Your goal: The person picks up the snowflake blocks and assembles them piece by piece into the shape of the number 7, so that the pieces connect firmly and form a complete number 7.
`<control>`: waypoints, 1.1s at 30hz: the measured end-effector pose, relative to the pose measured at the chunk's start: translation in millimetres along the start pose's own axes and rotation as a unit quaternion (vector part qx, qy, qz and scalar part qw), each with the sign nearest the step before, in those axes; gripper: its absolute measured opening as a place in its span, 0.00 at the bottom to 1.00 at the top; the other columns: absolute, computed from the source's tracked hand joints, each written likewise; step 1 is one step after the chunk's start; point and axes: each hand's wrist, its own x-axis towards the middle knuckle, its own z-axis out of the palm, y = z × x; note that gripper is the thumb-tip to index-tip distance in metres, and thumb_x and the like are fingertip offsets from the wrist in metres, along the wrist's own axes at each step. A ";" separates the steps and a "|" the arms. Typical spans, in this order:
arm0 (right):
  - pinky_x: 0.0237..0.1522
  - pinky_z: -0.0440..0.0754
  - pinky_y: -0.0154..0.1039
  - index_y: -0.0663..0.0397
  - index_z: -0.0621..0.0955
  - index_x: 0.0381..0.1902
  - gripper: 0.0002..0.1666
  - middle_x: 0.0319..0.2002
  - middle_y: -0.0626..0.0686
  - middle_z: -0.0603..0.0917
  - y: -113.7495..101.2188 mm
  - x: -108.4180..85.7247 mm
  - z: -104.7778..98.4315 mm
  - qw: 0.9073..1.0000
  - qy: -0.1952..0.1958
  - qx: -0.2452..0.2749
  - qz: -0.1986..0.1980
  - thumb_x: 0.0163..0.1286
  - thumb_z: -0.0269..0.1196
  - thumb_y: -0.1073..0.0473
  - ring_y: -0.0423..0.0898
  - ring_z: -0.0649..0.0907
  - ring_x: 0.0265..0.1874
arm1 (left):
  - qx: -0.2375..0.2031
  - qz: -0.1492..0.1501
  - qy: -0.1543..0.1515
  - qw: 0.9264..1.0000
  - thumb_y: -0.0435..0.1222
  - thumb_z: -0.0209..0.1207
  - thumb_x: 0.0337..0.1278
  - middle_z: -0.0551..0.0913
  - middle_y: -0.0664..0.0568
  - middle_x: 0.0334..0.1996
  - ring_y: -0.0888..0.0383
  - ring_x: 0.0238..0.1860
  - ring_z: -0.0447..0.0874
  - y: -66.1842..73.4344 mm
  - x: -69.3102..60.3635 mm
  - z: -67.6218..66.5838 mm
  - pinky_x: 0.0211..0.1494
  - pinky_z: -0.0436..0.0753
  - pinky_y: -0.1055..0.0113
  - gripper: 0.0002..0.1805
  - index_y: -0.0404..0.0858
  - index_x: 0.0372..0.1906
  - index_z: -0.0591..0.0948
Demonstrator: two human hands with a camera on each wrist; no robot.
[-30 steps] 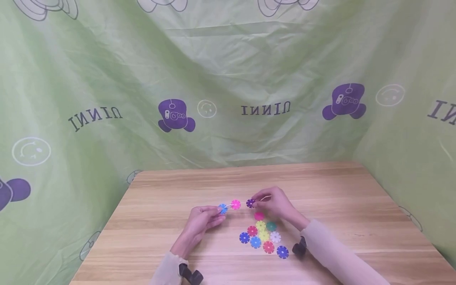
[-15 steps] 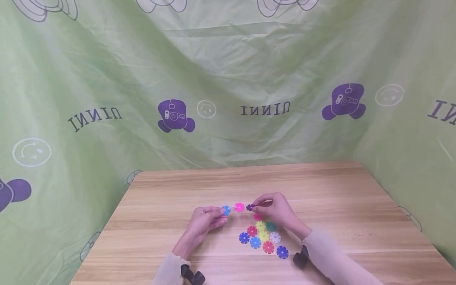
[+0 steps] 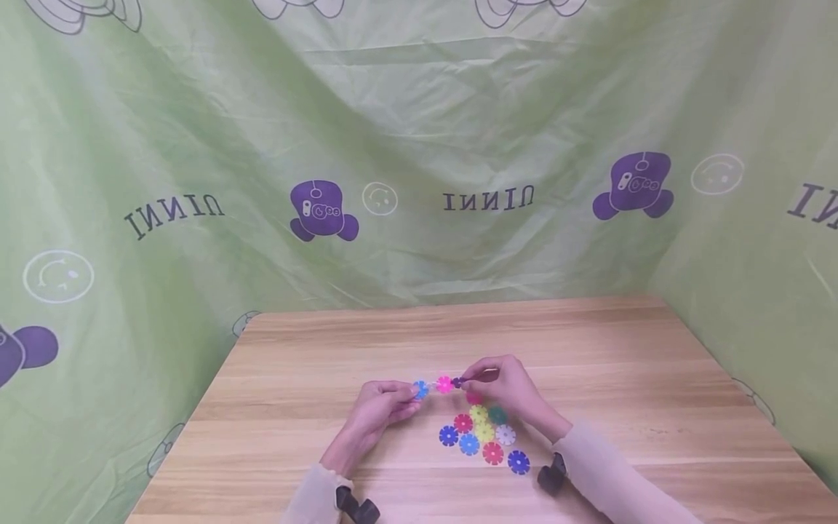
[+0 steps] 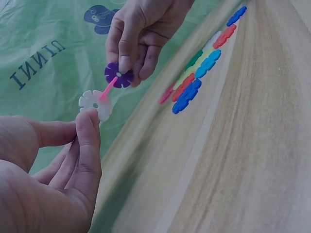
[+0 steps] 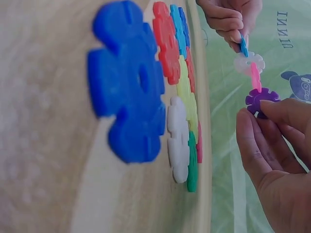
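disc chain [image 3: 444,384] stretches sideways, left to right.

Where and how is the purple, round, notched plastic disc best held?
Pinch the purple disc across its faces at the right rim, probably from the right, as the right hand does: it is flat, and the pink notched plastic disc meets its left rim.

Purple disc [image 4: 113,74], pink disc [image 3: 444,384]
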 end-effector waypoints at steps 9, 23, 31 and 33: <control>0.47 0.92 0.37 0.53 0.91 0.41 0.05 0.41 0.53 0.93 -1.1 -2.0 1.4 1.000 -0.003 -0.028 -0.002 0.67 0.73 0.62 0.49 0.92 0.44 | 0.005 -0.003 0.011 1.000 0.28 0.66 0.65 0.91 0.49 0.35 0.63 0.33 0.90 -2.1 -1.1 6.1 0.42 0.91 0.73 0.16 0.23 0.53 0.83; 0.46 0.92 0.36 0.53 0.91 0.40 0.06 0.42 0.55 0.93 -3.4 0.5 7.6 0.999 0.009 -0.032 -0.007 0.65 0.74 0.65 0.49 0.92 0.43 | 0.011 0.001 0.013 1.000 0.28 0.65 0.66 0.90 0.48 0.35 0.63 0.32 0.87 -1.5 -1.7 4.6 0.39 0.88 0.74 0.16 0.22 0.54 0.83; 0.48 0.91 0.35 0.48 0.91 0.40 0.06 0.41 0.51 0.93 -2.2 7.0 8.4 0.998 -0.005 -0.055 -0.030 0.66 0.75 0.62 0.46 0.92 0.42 | 0.015 0.000 0.023 1.000 0.28 0.65 0.66 0.90 0.49 0.34 0.63 0.32 0.88 0.5 -2.9 -0.5 0.40 0.89 0.73 0.15 0.24 0.53 0.84; 0.48 0.91 0.34 0.47 0.91 0.40 0.06 0.40 0.50 0.93 -2.0 8.1 8.3 0.997 -0.009 -0.062 -0.034 0.66 0.75 0.61 0.44 0.91 0.42 | 0.015 0.000 0.023 1.000 0.29 0.65 0.66 0.91 0.48 0.35 0.63 0.33 0.88 0.8 -3.1 -1.6 0.41 0.89 0.73 0.15 0.24 0.53 0.84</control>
